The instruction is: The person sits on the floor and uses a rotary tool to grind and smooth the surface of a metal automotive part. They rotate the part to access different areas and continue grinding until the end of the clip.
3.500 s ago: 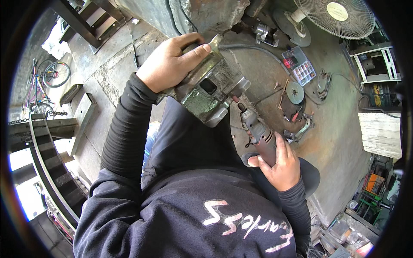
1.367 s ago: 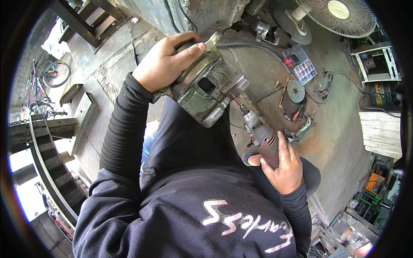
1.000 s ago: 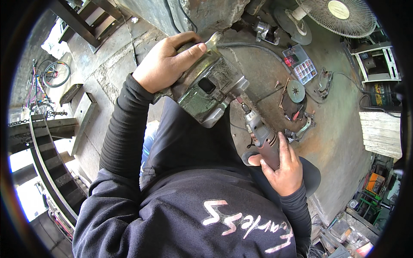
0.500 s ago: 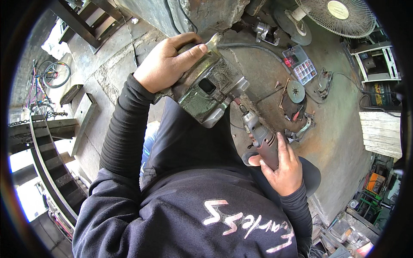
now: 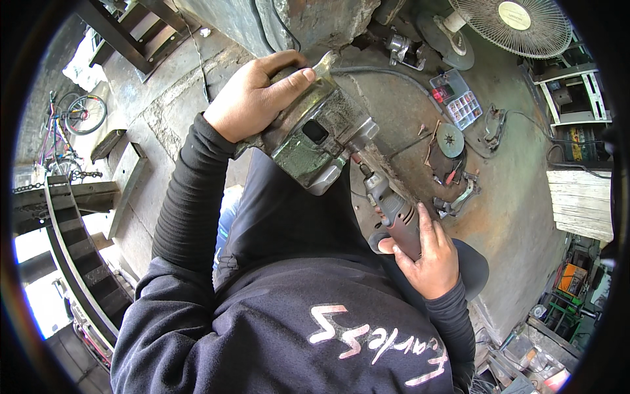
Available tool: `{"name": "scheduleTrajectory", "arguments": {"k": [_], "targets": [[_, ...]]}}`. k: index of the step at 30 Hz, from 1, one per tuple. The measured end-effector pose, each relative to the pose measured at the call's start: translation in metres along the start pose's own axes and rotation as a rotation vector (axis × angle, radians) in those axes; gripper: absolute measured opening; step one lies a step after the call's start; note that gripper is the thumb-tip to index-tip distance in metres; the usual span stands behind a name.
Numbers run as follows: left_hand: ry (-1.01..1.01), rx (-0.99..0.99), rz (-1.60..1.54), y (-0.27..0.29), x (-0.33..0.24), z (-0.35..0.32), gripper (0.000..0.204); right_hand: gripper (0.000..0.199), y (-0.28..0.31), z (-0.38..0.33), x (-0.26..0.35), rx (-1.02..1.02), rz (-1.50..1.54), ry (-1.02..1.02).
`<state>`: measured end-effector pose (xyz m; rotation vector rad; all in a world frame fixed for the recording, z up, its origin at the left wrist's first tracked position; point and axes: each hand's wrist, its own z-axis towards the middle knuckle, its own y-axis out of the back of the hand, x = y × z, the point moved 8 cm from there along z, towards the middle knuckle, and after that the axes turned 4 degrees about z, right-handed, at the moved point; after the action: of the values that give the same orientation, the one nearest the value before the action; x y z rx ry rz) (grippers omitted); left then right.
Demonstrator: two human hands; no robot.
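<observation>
The left hand [image 5: 259,92] clamps the upper edge of a metal casting [image 5: 305,141], apparently a brake caliper, with the thumb laid over its top face. The casting is above the thighs; whether a leg supports it cannot be determined. The right hand [image 5: 430,259] is closed around the rear of a rotary tool [image 5: 397,210], forefinger extended along the housing. The reddish bit [image 5: 356,157] points into the notch between two silver lugs [image 5: 329,177]; contact cannot be confirmed.

Hazards, as judged:
- Kickback: the bit could catch a lug wall if the tool tilts.
- Workpiece rotation: the grip is at the end opposite the bit, so side pressure could twist the casting.
- Injury: a slipping bit could strike the dark trousers [image 5: 298,210] directly beneath.
- Debris: particles could reach uncovered fingers.
</observation>
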<state>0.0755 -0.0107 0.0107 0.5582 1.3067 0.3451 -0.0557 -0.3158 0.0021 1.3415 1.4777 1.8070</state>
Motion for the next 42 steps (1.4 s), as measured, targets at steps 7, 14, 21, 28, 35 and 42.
{"name": "scheduleTrajectory", "arguments": {"k": [7,14,21,28,35,42], "targets": [[-0.004,0.0,0.012,0.0,0.0,-0.001,0.032,0.085,-0.002,0.0,0.0,0.003,0.003,-0.003],[-0.043,-0.05,0.018,0.003,0.0,0.0,0.038,0.084,-0.002,-0.001,0.002,0.016,-0.008,0.0],[-0.041,-0.053,0.012,0.003,0.002,-0.001,0.038,0.084,-0.001,0.0,0.003,-0.007,-0.029,0.023],[-0.003,-0.024,0.007,0.002,0.001,-0.004,0.033,0.085,-0.001,0.0,0.001,-0.003,-0.02,0.021],[-0.064,-0.073,-0.075,0.004,0.0,-0.009,0.03,0.085,-0.002,-0.002,0.006,0.008,-0.026,0.036],[-0.217,-0.149,-0.117,0.008,0.003,-0.028,0.035,0.085,-0.002,-0.002,0.013,0.065,-0.008,0.046]]}}
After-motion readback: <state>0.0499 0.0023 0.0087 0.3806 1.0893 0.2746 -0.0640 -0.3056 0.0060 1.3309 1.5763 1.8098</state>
